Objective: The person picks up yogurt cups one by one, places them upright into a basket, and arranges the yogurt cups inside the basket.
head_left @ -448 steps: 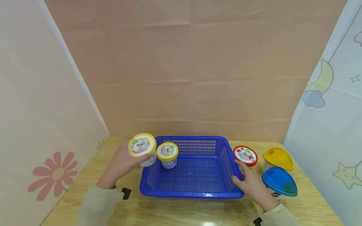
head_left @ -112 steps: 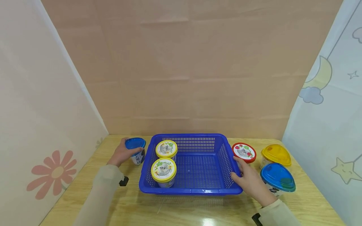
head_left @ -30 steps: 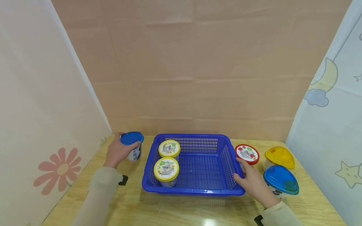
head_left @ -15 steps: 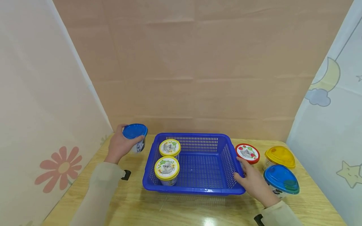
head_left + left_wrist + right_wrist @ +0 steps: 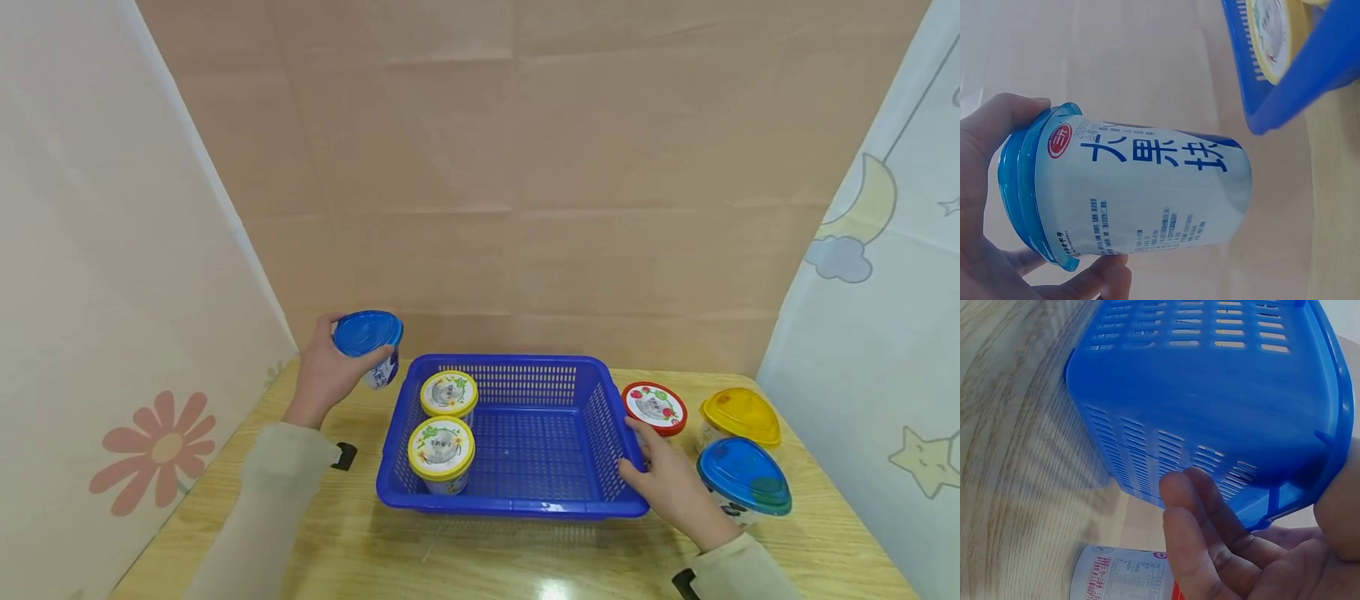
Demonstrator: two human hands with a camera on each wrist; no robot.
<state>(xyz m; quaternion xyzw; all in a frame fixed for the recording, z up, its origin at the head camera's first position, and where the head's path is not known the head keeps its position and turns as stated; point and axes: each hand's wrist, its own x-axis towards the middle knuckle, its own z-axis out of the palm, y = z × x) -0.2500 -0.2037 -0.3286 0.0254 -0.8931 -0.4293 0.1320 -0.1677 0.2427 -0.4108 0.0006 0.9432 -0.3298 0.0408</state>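
Observation:
My left hand (image 5: 327, 377) grips a yogurt cup with a blue lid (image 5: 367, 332), thumb and fingers round it just below the lid. Raised off the table, the cup is left of the blue plastic basket (image 5: 510, 507). Its white side with blue lettering (image 5: 1147, 181) fills the left wrist view. Inside the basket, along its left wall, stand two cups with yellow lids, a rear cup (image 5: 449, 393) and a front cup (image 5: 442, 448). My right hand (image 5: 671, 490) holds the basket's right rim, thumb on the inner side and fingers against the outer wall (image 5: 1197, 387).
Right of the basket stands a red-lidded cup (image 5: 654, 407), close to my right fingers. Farther right are a yellow-lidded cup (image 5: 738, 417) and a blue-lidded cup (image 5: 744, 477). Cloth panels border the wooden table (image 5: 480, 558) at the back and sides.
Over the last second my left hand has lifted the blue-lidded cup and carried it slightly right. Earlier, the second yellow-lidded cup went from that hand into the basket. My right hand stays put.

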